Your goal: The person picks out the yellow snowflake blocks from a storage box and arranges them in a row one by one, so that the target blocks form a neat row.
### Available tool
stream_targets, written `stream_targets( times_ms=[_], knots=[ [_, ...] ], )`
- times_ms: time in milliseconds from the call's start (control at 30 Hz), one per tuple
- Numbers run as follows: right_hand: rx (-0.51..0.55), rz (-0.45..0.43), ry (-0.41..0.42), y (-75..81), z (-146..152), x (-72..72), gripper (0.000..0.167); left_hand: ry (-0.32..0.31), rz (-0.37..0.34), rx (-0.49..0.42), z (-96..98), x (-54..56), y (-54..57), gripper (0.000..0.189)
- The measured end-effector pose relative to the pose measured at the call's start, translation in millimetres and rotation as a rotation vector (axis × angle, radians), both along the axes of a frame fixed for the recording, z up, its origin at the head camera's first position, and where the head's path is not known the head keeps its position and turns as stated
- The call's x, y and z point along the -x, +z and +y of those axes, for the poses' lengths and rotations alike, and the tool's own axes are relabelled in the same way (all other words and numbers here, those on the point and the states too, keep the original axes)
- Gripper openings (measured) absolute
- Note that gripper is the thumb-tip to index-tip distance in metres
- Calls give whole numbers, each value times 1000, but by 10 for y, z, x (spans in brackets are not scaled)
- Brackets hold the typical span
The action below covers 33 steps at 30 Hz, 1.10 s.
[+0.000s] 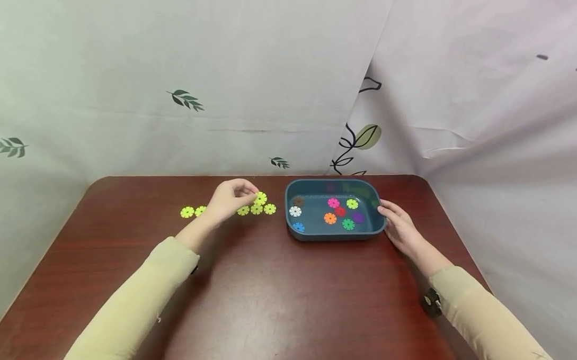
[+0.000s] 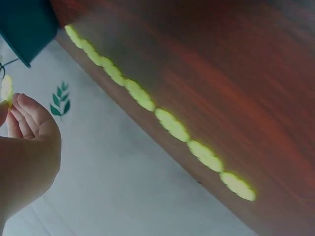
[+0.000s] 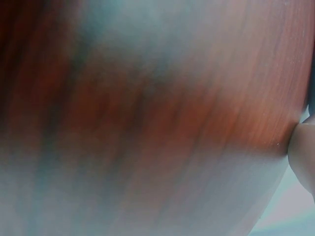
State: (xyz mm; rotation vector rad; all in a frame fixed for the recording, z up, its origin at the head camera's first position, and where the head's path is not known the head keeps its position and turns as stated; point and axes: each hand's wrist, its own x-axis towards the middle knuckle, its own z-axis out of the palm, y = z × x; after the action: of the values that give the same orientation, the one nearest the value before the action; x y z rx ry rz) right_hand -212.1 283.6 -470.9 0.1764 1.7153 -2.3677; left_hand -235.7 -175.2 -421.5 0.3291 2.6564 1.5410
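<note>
My left hand (image 1: 229, 199) pinches a yellow notched, flower-shaped disc (image 1: 260, 198) between thumb and fingers, over a row of matching discs (image 1: 187, 212). Part of that row is hidden behind the hand in the head view; the left wrist view shows several yellow discs (image 2: 172, 125) lying edge to edge in a line. My right hand (image 1: 401, 228) holds the right end of a dark blue-grey tray (image 1: 338, 236), its thumb at the rim. Inside the tray lie discs of other colours, among them a pink disc (image 1: 333, 203) and an orange disc (image 1: 330, 218), plus one yellow disc (image 1: 352, 203).
The tray stands near the back edge of a reddish-brown wooden table (image 1: 293, 301). A pale cloth (image 1: 247, 86) with printed leaves hangs behind the table and along its right side. Only wood and a bit of hand (image 3: 302, 152) show in the right wrist view.
</note>
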Motion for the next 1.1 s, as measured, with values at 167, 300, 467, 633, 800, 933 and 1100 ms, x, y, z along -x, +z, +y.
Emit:
stream_targets(
  times_ms=[167,300,467,633,800,933,1100],
  knots=[
    [3,2,1,-7,6,-3,26,27,-6,15,-182,-38,-43,17],
    [-6,10,3,-19,6,-3,25,53,-14,6,-331,-84,-85,18],
    [-9,17,11,-22,12,-6,24,81,-16,-3,-521,-124,-162,19],
    [-6,23,21,-7,9,0,23,114,-26,-2,-721,-183,-215,19],
    [-8,28,21,-2,7,3,23,139,-20,4,-921,-254,-255,21],
    [-5,27,29,-7,7,5,22,159,-10,28,-1058,-297,-291,23],
    [-3,23,23,-8,7,3,23,175,-11,56,-1184,-335,-327,25]
  ],
)
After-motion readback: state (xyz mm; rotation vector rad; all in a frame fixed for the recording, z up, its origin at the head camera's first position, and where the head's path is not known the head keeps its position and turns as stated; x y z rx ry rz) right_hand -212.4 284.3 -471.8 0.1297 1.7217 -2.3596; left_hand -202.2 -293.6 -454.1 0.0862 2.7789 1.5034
